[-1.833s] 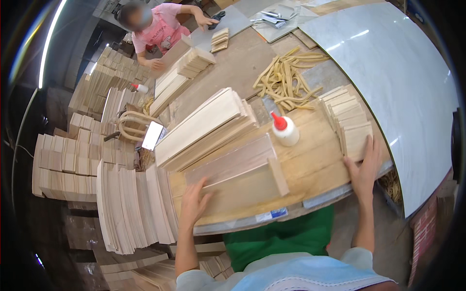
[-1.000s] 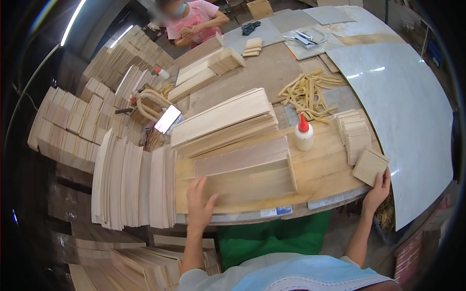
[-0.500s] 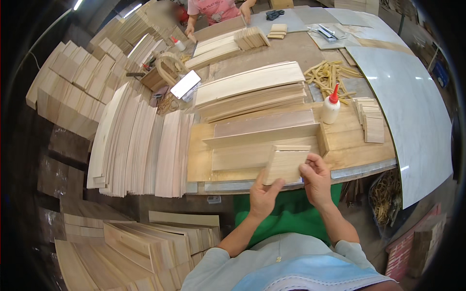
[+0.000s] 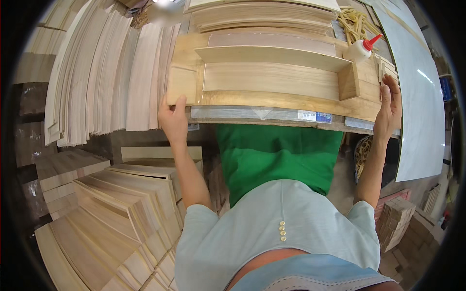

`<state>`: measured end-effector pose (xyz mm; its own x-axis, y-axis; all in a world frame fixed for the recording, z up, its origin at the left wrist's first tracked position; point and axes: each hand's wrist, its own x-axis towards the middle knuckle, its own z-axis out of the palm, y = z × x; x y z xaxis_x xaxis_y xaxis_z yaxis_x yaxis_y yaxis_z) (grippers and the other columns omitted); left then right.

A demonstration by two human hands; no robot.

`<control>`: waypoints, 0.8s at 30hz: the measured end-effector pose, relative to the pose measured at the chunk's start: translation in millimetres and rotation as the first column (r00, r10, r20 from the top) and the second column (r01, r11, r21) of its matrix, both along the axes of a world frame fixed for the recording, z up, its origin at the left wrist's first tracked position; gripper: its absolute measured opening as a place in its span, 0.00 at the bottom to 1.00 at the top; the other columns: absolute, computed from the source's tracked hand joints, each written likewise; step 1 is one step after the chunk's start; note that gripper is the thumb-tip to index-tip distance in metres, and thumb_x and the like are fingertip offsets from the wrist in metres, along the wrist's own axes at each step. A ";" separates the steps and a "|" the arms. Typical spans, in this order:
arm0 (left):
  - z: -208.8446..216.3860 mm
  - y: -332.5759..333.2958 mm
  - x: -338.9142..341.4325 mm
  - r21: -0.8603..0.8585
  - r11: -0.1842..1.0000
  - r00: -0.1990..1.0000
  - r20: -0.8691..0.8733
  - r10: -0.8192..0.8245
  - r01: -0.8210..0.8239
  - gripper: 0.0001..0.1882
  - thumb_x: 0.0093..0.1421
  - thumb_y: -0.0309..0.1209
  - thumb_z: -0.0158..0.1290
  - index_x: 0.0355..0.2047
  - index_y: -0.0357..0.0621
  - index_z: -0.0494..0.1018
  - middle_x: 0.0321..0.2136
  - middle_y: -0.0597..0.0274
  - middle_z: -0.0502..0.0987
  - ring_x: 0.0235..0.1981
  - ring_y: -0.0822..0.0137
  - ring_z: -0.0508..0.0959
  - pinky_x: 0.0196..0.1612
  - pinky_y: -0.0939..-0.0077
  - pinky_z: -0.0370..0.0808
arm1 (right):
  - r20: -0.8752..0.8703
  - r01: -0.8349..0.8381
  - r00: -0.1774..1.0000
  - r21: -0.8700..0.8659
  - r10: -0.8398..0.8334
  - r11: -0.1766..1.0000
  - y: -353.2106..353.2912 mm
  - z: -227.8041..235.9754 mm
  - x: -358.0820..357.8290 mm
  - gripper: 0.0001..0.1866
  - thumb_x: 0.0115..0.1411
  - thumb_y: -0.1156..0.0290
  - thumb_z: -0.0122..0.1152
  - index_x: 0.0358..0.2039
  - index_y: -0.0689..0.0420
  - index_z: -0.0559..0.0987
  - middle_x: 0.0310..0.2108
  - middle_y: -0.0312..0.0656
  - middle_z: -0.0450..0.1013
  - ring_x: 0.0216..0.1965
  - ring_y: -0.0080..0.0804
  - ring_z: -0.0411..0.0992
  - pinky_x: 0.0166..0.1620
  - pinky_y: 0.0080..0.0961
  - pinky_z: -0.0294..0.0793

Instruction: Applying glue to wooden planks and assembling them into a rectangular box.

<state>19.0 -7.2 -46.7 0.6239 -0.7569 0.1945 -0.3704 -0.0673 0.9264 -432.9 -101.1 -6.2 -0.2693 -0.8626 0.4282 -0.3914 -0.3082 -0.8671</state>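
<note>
My left hand pinches a small flat wooden panel at the left end of a shallow wooden form, thumb on top. Inside the form a long thin board stands on edge behind a flat long board. A small end piece stands upright at the right end. My right hand is at the table's right side, fingers stretched out beside a pile of small wooden panels, with nothing seen in its grip.
A white glue bottle with a red tip stands behind the form's right end. Long boards lie stacked behind it, and more boards stand at left. Yellow strips and a grey sheet are at right. Finished-looking wooden pieces fill the lower left.
My hands have moved apart: the left took a small panel to the form's left end, the right went to the panel pile. The view has tilted down toward my body.
</note>
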 end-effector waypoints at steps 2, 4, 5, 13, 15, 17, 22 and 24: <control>-6.3 -9.0 0.3 0.071 0.997 0.997 0.070 -0.033 0.028 0.14 0.58 0.28 0.53 0.41 0.31 0.72 0.33 0.58 0.76 0.35 0.71 0.75 0.40 0.76 0.71 | -0.058 -0.023 0.998 0.072 0.027 0.997 -3.0 -12.2 -5.7 0.19 0.67 0.68 0.49 0.55 0.63 0.69 0.53 0.44 0.69 0.55 0.30 0.66 0.58 0.26 0.63; -2.7 -18.7 -0.1 0.069 0.997 0.999 0.035 -0.038 0.035 0.14 0.57 0.28 0.53 0.41 0.31 0.72 0.33 0.57 0.76 0.34 0.70 0.75 0.39 0.76 0.71 | -0.051 -0.045 0.997 0.115 0.051 0.992 -1.9 -18.9 -6.0 0.19 0.67 0.66 0.48 0.55 0.63 0.69 0.54 0.44 0.68 0.56 0.30 0.65 0.58 0.26 0.63; -2.0 -22.9 -0.3 0.065 0.997 0.999 0.005 -0.046 0.046 0.14 0.57 0.27 0.52 0.42 0.31 0.73 0.33 0.55 0.76 0.34 0.68 0.76 0.39 0.75 0.72 | -0.038 -0.063 0.997 0.158 0.070 0.985 -0.7 -22.4 -5.8 0.20 0.67 0.65 0.48 0.56 0.62 0.68 0.54 0.44 0.68 0.56 0.31 0.65 0.58 0.26 0.63; -8.8 -44.9 0.9 0.067 0.989 0.985 0.109 -0.137 0.130 0.13 0.55 0.26 0.52 0.39 0.29 0.73 0.33 0.52 0.76 0.32 0.66 0.77 0.36 0.72 0.73 | -0.004 -0.135 0.990 0.244 0.140 0.960 0.6 -39.2 -1.2 0.21 0.67 0.64 0.48 0.56 0.62 0.68 0.55 0.44 0.68 0.55 0.31 0.66 0.53 0.25 0.67; -6.9 -45.7 0.2 0.107 0.986 0.984 0.113 -0.140 0.128 0.13 0.55 0.26 0.51 0.39 0.29 0.73 0.33 0.52 0.76 0.32 0.66 0.77 0.36 0.72 0.73 | -0.050 -0.148 0.985 0.250 0.166 0.957 0.9 -41.2 0.2 0.21 0.67 0.64 0.48 0.56 0.63 0.68 0.54 0.44 0.68 0.54 0.31 0.67 0.52 0.25 0.68; -1.5 -47.5 -3.6 0.052 0.987 0.984 0.087 -0.155 0.151 0.13 0.55 0.26 0.51 0.39 0.29 0.72 0.34 0.52 0.76 0.32 0.67 0.78 0.36 0.72 0.73 | -0.039 -0.152 0.985 0.254 0.167 0.955 0.2 -44.0 0.3 0.20 0.67 0.65 0.48 0.56 0.63 0.68 0.54 0.43 0.68 0.54 0.30 0.67 0.52 0.25 0.69; -9.1 -49.0 -1.4 0.024 0.989 0.980 0.133 -0.145 0.143 0.13 0.55 0.25 0.51 0.40 0.29 0.73 0.33 0.53 0.77 0.32 0.67 0.78 0.36 0.73 0.73 | -0.038 -0.140 0.987 0.260 0.155 0.955 2.7 -52.9 -1.1 0.20 0.67 0.66 0.47 0.55 0.63 0.69 0.52 0.44 0.69 0.52 0.29 0.67 0.51 0.25 0.69; -9.4 -47.7 -1.7 0.025 0.991 0.980 0.144 -0.135 0.133 0.14 0.55 0.26 0.51 0.40 0.30 0.73 0.34 0.53 0.77 0.32 0.67 0.78 0.36 0.74 0.74 | -0.010 -0.169 0.984 0.272 0.178 0.947 2.8 -58.4 -2.4 0.19 0.67 0.67 0.47 0.55 0.64 0.69 0.52 0.44 0.69 0.52 0.29 0.68 0.51 0.25 0.69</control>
<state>17.2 -54.9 -56.1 0.4823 -0.8353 0.2638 -0.5076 -0.0211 0.8613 -435.4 -98.3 -64.6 -0.0948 -0.9791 0.1798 -0.3832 -0.1308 -0.9144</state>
